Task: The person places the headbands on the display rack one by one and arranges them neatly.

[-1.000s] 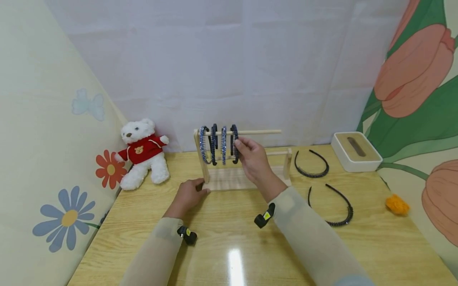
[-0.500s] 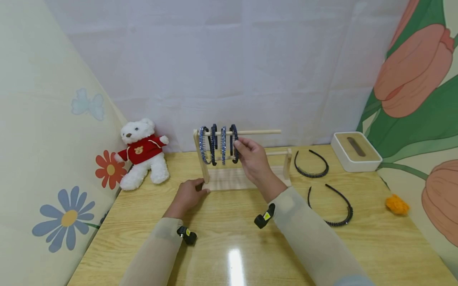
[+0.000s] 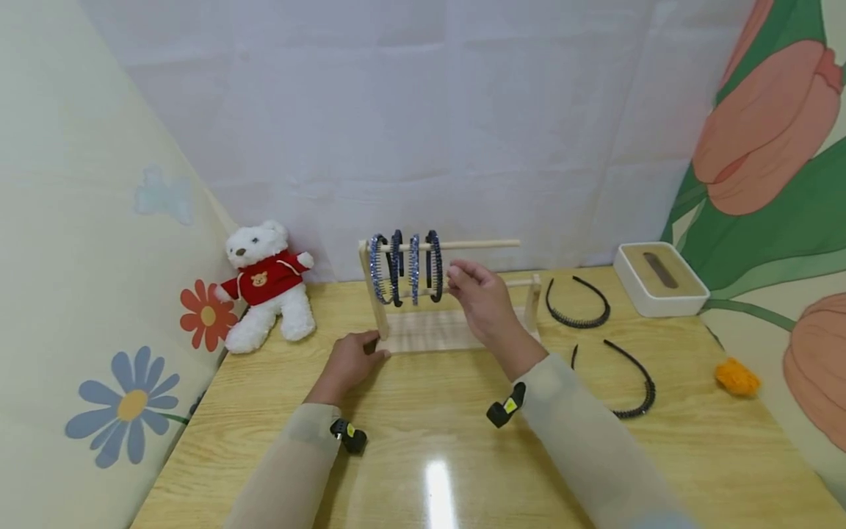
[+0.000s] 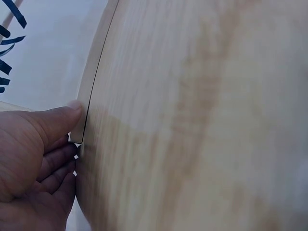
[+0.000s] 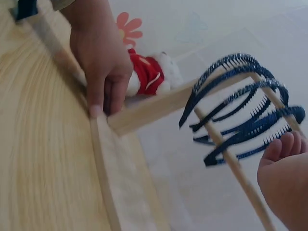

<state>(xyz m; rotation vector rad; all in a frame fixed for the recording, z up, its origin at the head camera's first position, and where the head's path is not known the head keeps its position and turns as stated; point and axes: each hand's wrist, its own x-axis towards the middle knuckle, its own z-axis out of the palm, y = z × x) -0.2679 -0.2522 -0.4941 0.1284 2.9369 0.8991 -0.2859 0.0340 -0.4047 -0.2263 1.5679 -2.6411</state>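
A wooden rack stands on the table, and several toothed headbands hang over its upper rod near the left end. Some are glittery blue, such as the headband; the rightmost headband is dark. My left hand pinches the front left corner of the rack's base, the thumb on its edge in the left wrist view. Just right of the dark headband, my right hand is apart from it, fingers loosely bent and holding nothing. In the right wrist view, the right hand overlaps the headbands' edge.
Two black headbands lie on the table at the right, a farther headband and a nearer headband. Behind them sits a white box with a slotted wooden lid. An orange lump lies far right; a white teddy bear sits left.
My right hand has let go of the dark headband and drawn back a little to the right. The headband hangs on the rod. My left hand stays at the rack's base.
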